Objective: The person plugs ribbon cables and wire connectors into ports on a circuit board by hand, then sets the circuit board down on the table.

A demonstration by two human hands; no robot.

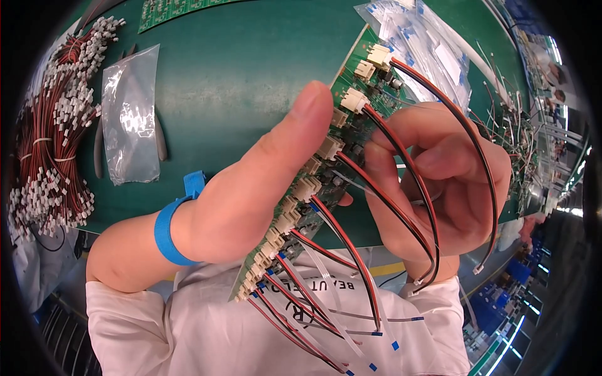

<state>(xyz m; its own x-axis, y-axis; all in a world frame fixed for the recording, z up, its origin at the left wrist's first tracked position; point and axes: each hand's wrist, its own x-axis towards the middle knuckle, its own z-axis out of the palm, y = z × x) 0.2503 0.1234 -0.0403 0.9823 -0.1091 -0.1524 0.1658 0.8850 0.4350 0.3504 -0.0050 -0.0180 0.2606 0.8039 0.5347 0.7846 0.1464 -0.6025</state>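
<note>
My left hand [244, 188], a blue wrist strap around its wrist, grips a long green circuit board [359, 127] held up at a slant. Its thumb lies along the side with the row of cream connectors [307, 188]. Red-and-black wires [351, 241] plugged into these hang toward my shirt, among thin white flat cables [326, 276] with blue ends. My right hand [464, 160] is closed in a pinch close to the board's upper right side, behind several wires. A pale strip shows inside its curled fingers; what the fingertips hold is hidden.
Bundled red-and-black wires with white plugs [53, 125] lie on the green table [238, 56] at left. Beside them, a clear plastic bag [132, 119] covers a grey-handled tool. Bagged flat cables [433, 47] lie at far right, near a loose wire pile [527, 144]. Another green board [172, 11] is at the far edge.
</note>
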